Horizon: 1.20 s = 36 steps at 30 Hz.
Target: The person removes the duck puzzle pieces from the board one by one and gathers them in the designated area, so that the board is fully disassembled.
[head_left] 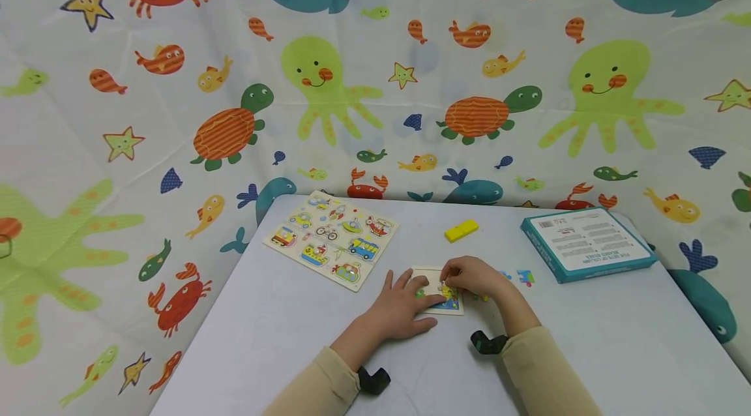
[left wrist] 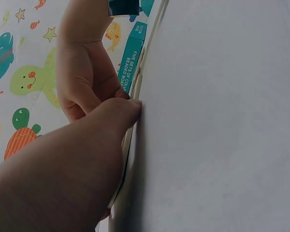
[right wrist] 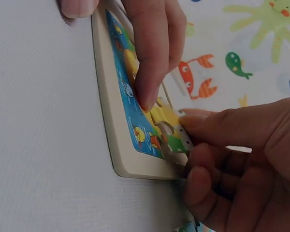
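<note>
My left hand (head_left: 394, 309) lies spread across a small wooden jigsaw tray (right wrist: 130, 166), its fingers fairly straight. One fingertip of it presses on the picture inside the frame, which shows blue water and ducks. Between thumb and fingertips, my right hand (head_left: 474, 276) pinches a jigsaw piece (right wrist: 180, 141) with green and dotted white parts. That piece stands tilted at the tray's right side, by a yellow part of the picture. In the left wrist view the hands hide most of the tray. Near the right hand lie loose jigsaw pieces (head_left: 526, 278).
A larger wooden board (head_left: 331, 237) with vehicle pictures lies at the back left of the white table (head_left: 252, 338). A yellow block (head_left: 461, 231) lies behind the tray. At the right is a flat teal box (head_left: 589, 243). A sea-animal cloth (head_left: 364, 162) hangs behind.
</note>
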Available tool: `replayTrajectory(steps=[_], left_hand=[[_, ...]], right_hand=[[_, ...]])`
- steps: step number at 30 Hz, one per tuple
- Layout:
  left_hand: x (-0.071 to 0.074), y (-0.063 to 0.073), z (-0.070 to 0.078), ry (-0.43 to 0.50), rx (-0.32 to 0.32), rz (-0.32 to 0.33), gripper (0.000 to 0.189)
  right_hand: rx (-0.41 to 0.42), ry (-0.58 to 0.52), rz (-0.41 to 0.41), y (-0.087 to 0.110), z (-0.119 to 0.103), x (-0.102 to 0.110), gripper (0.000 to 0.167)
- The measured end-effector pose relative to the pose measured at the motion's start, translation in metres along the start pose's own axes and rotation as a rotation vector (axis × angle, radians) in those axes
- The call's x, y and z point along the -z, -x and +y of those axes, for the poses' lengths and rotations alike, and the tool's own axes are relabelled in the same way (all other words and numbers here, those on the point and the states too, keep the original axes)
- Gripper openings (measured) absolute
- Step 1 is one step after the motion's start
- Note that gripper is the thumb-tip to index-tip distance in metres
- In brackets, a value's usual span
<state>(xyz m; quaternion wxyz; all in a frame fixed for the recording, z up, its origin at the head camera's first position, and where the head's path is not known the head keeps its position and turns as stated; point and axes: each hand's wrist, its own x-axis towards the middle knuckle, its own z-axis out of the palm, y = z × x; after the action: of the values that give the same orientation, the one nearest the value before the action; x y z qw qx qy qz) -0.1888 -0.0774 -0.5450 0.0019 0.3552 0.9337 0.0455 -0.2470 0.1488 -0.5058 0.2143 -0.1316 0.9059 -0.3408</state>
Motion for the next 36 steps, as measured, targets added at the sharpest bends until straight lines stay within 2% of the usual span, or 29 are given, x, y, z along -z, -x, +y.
replayTrajectory(steps=[7, 13, 21, 30, 36], left_hand=[[-0.001, 0.000, 0.000, 0.015, 0.009, -0.012, 0.051], [-0.004, -0.001, -0.002, 0.036, 0.004, -0.004, 0.050], [-0.008, 0.000, -0.007, 0.006, -0.010, 0.047, 0.046], [-0.010, 0.000, -0.010, 0.081, 0.011, 0.094, 0.043], [-0.009, -0.001, -0.009, 0.095, 0.041, 0.137, 0.045]], right_hand=[[0.028, -0.029, -0.031, 0.003, 0.004, 0.003, 0.008], [0.015, -0.027, -0.028, 0.008, 0.010, 0.011, 0.009], [0.025, -0.073, -0.005, 0.024, 0.025, 0.031, 0.014], [-0.012, -0.139, 0.036, 0.042, 0.052, 0.052, 0.019], [-0.045, -0.175, 0.054, 0.057, 0.069, 0.064, 0.025]])
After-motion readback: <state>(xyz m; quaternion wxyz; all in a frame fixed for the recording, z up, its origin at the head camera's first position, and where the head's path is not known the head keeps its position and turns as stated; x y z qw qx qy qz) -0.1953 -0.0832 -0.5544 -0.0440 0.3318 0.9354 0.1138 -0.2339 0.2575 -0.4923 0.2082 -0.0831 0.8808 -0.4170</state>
